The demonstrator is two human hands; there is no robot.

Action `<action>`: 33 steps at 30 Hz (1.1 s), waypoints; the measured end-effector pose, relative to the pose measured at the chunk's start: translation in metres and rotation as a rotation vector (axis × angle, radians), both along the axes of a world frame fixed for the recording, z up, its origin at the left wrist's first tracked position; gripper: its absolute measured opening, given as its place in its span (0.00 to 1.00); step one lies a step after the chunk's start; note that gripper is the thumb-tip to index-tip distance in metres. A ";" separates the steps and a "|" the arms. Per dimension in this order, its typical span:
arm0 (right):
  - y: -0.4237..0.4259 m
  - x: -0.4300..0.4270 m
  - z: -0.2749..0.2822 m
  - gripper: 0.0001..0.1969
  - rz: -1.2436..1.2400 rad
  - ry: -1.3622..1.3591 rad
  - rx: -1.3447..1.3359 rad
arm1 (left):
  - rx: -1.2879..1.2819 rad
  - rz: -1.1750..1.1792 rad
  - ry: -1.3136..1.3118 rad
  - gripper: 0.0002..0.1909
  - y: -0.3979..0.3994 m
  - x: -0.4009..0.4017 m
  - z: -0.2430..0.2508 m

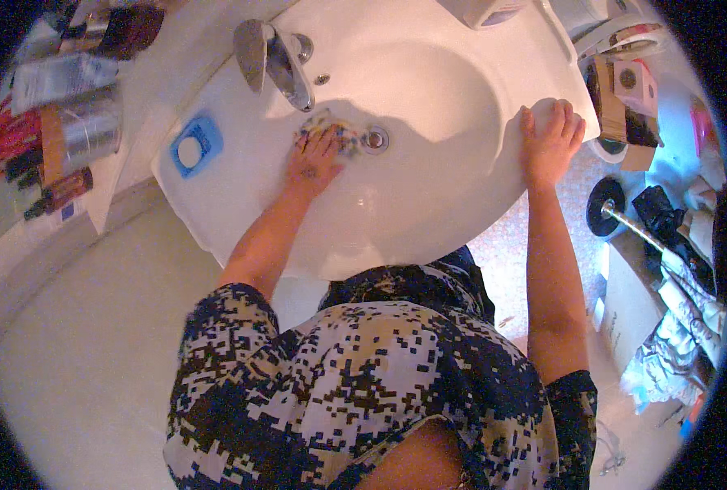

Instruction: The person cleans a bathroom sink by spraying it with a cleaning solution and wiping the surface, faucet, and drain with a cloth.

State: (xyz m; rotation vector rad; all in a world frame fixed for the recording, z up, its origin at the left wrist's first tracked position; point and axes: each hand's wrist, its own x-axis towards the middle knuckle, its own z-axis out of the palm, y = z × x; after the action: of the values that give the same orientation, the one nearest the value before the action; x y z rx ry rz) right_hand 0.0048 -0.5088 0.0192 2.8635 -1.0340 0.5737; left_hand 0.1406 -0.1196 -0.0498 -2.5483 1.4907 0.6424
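Note:
Inside the white washbasin (412, 202), my left hand (316, 156) presses a multicoloured patterned cloth (323, 122) against the bowl. The cloth is blurred and partly hidden under my fingers, just left of the metal drain (375, 140). My right hand (550, 144) lies on the basin's right rim, fingers spread and holding nothing. Above the cloth juts the chrome faucet (287, 67). On the left ledge of the basin sits a blue soap dish (211, 136) with a white piece of soap (189, 152) in it.
A shelf at the left bears a clear plastic container (97, 125) and several toiletries. Near the basin's top edge stands a white container (480, 12). To the right are a cardboard box (639, 156), a plunger with a black cup (605, 205) and crumpled fabric (670, 361).

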 end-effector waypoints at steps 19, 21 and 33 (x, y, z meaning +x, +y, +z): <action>-0.016 0.014 0.011 0.27 0.051 -0.027 -0.017 | -0.350 0.073 -0.451 0.19 -0.052 0.071 0.052; -0.012 0.014 0.016 0.25 -0.009 -0.023 0.069 | -0.581 0.032 -0.517 0.17 -0.085 0.095 0.064; -0.012 0.022 0.011 0.24 -0.030 -0.049 0.027 | -0.655 -0.008 -0.334 0.17 -0.044 0.108 0.043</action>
State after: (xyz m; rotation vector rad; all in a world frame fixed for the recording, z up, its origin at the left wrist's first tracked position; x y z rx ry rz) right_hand 0.0271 -0.5211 0.0303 2.8657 -1.0976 0.6351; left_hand 0.2485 -0.1640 -0.0063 -2.8790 1.7915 -0.3342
